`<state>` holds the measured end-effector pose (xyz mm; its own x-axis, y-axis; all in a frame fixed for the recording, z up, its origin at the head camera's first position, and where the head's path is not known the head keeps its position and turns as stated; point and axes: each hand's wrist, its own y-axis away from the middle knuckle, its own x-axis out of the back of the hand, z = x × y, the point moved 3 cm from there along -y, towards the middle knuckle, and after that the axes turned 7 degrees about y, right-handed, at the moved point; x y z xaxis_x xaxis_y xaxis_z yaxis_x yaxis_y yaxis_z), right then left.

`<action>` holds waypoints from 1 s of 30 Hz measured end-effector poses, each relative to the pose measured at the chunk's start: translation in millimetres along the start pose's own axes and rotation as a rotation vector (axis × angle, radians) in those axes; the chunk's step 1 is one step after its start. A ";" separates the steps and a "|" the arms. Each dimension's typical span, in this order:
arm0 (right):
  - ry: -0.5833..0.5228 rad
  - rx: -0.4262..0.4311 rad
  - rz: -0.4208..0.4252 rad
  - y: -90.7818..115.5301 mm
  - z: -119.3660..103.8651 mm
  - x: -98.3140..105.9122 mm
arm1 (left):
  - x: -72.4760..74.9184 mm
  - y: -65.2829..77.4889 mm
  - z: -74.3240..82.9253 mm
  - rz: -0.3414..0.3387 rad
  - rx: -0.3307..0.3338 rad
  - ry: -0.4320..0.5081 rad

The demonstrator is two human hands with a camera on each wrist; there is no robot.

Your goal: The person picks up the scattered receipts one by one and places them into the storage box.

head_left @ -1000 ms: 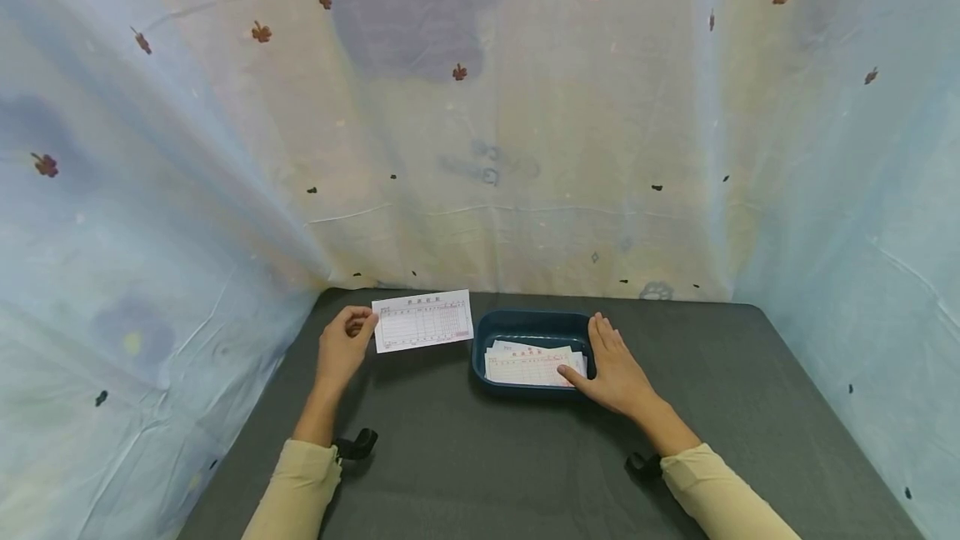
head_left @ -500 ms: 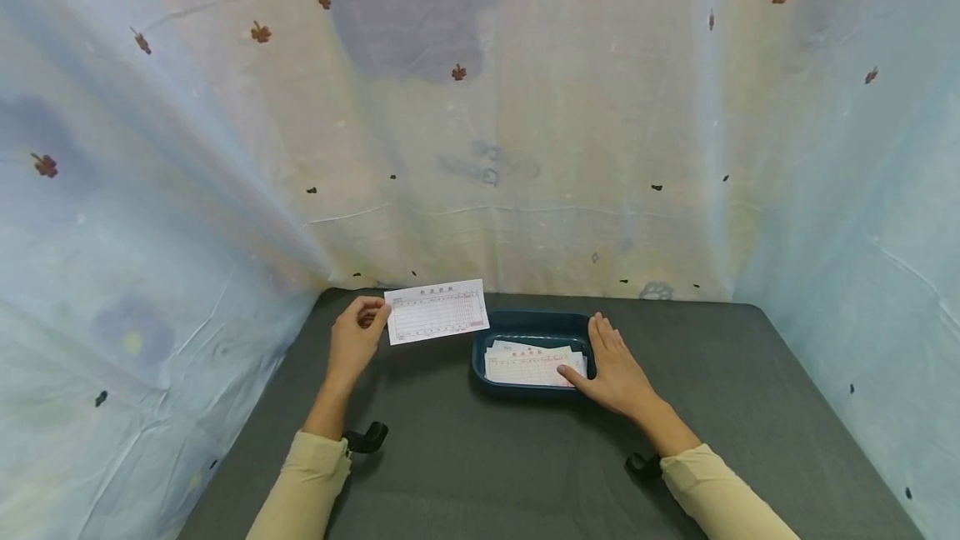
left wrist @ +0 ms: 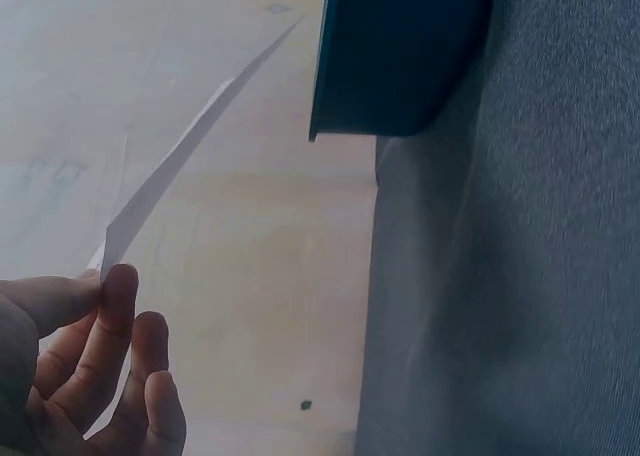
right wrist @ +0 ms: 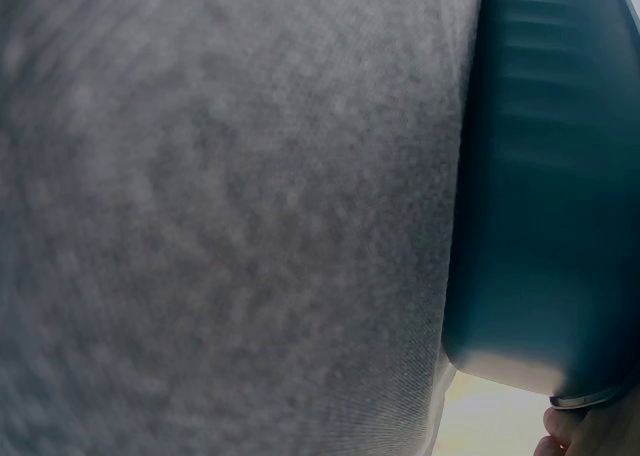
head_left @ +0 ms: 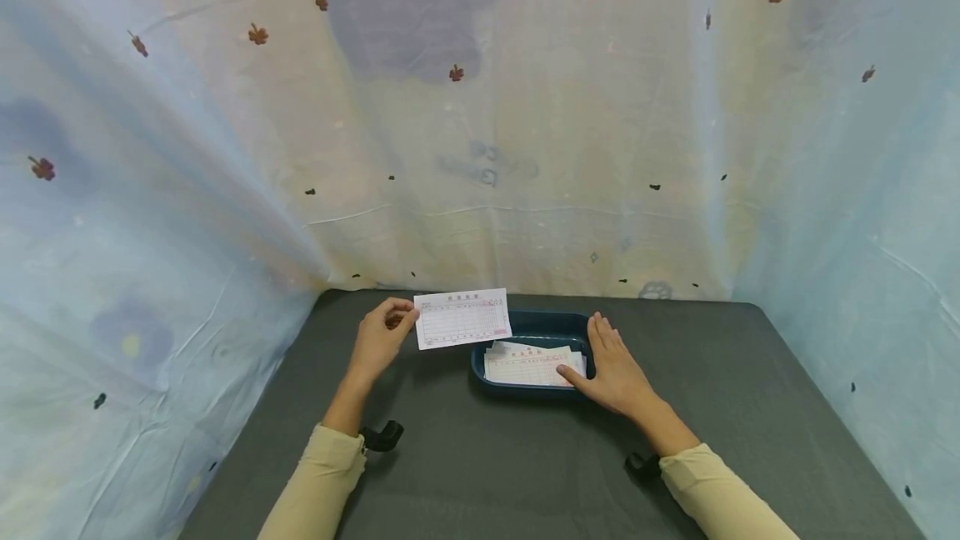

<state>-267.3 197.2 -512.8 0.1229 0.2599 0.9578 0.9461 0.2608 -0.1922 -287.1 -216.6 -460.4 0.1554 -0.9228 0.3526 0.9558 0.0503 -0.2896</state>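
In the head view my left hand [head_left: 381, 342] pinches the left edge of a white printed form slip [head_left: 462, 319], holding it up off the table. The slip's right end overlaps the back left corner of a dark blue tray [head_left: 551, 325]. Seen edge-on in the left wrist view, the slip [left wrist: 170, 171] sits between thumb and fingertips. Several similar slips [head_left: 521, 367] lie in the tray. My right hand [head_left: 617, 369] rests on the tray's right rim, fingers straight and thumb over the slips. Only a few fingertips [right wrist: 560, 426] appear in the right wrist view.
A dark grey cloth-covered table [head_left: 480, 473] lies under the tray. Behind it and at both sides hangs a pale patterned curtain [head_left: 525, 148]. Black straps [head_left: 384, 437] are on both wrists.
My left hand has moved to the right with the slip, bringing it from beside the tray to over its back left corner. The right hand and tray have stayed put.
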 end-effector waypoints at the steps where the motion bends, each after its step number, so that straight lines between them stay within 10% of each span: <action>1: 0.000 0.000 -0.003 0.1 0.2 -0.1 | -2.8 0.1 0.1 -0.004 0.000 0.000; 30: -0.010 -0.001 -0.002 1.3 -0.4 1.8 | -78.4 -3.2 11.0 -0.189 -0.060 -0.078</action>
<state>-265.8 197.6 -511.2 0.1182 0.2684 0.9560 0.9467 0.2600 -0.1901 -299.6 -140.2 -477.3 -0.0043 -0.8811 0.4729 0.9536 -0.1459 -0.2633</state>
